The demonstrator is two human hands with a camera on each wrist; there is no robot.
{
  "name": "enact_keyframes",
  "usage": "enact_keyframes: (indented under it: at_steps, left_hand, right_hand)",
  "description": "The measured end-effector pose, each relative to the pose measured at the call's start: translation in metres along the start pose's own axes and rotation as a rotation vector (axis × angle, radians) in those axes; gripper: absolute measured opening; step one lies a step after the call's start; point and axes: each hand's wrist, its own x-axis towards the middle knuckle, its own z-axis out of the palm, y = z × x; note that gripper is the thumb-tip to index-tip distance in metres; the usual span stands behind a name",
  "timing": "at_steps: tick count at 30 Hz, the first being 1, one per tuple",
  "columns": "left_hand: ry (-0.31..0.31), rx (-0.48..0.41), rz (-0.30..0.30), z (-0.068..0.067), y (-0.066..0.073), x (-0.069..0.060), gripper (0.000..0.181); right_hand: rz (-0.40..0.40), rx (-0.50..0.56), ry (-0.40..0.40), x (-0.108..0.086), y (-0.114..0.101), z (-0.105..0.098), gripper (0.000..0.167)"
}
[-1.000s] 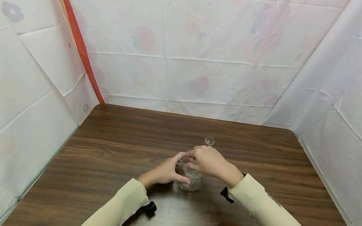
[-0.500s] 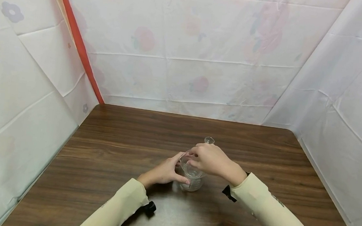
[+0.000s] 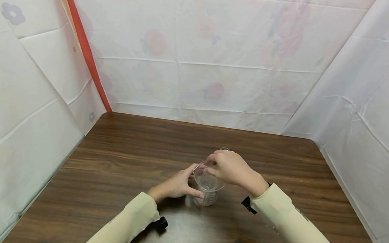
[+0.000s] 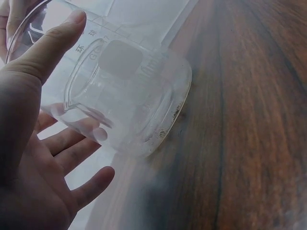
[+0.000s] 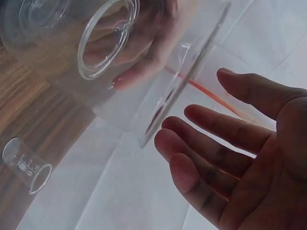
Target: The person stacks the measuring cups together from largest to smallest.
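A large clear glass beaker stands on the table, with a smaller beaker inside it. My left hand holds the large beaker from the left, thumb on the near side and fingers round the far side. Over the large beaker's rim is my right hand. In the right wrist view its fingers are loosely bent by the rim, with nothing between them and the thumb. Another small beaker stands behind; in the head view my right hand hides most of it.
The brown wood-grain table has patterned white sheets hanging behind it and along both sides. A red strip runs down the back left corner.
My right hand has risen slightly and moved back to the right from the large beaker's mouth, covering more of the small beaker behind. The left hand and large beaker stay put.
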Motion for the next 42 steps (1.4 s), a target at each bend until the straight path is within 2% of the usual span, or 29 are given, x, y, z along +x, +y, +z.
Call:
enact_keyframes:
  at_steps: [6, 17, 26, 32, 42]
  left_hand:
    - [0.001, 0.011, 0.009, 0.000, 0.001, 0.000, 0.094]
    - [-0.005, 0.008, 0.053, 0.001, -0.002, 0.003, 0.091]
    - [0.011, 0.002, 0.051, 0.001, -0.001, 0.003, 0.088]
    - [0.017, -0.006, 0.072, 0.001, -0.001, 0.004, 0.088]
    - [0.011, -0.017, 0.058, 0.001, 0.000, 0.004, 0.088]
  right_hand:
    - [0.012, 0.012, 0.006, 0.001, 0.006, -0.003, 0.022]
    - [0.090, 0.089, -0.042, 0.005, 0.019, -0.010, 0.023]
    - [0.128, 0.120, -0.015, 0.007, 0.041, -0.012, 0.014]
    - [0.160, 0.121, -0.015, 0.009, 0.050, -0.012, 0.017]
    - [0.214, 0.126, -0.013, 0.011, 0.062, -0.012, 0.024]
